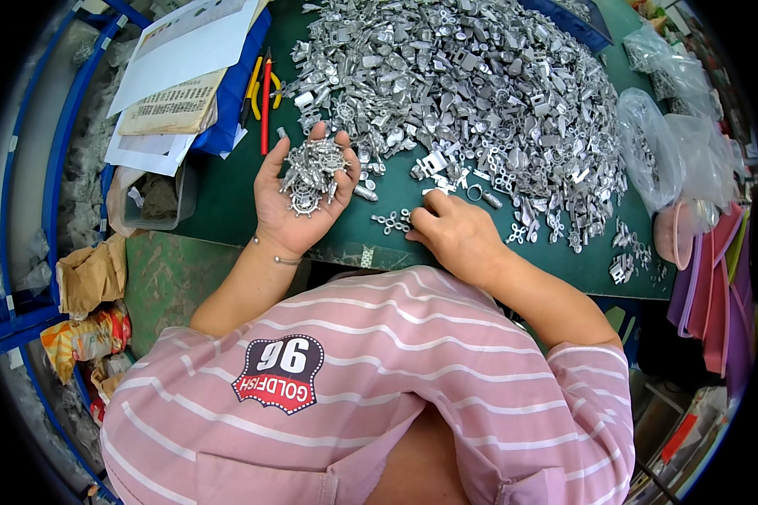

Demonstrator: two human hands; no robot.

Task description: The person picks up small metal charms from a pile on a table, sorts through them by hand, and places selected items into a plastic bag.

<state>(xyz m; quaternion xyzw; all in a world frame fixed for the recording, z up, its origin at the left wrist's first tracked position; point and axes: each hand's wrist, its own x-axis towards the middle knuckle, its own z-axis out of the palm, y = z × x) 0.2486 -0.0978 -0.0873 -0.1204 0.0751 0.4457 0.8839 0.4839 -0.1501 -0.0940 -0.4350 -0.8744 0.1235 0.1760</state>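
My left hand (305,187) is turned palm up, fingers curled around a handful of small silver metal castings (313,172). A ship's-wheel-shaped piece shows at the lower side of that handful. My right hand (456,231) rests palm down by the table's near edge, thumb and fingers pinched together. Right beside its fingertips lies a small silver casting made of joined rings (387,221); whether the fingers grip it is hidden. A large heap of mixed silver castings (463,76) spreads over the green table (349,240) beyond both hands.
A red pencil (266,105) and yellow-handled pliers (255,88) lie left of the heap, next to a blue bin (225,126) topped with papers. Clear plastic bags (648,147) line the right side. A plastic tub (162,202) stands at left, near blue shelving (55,160).
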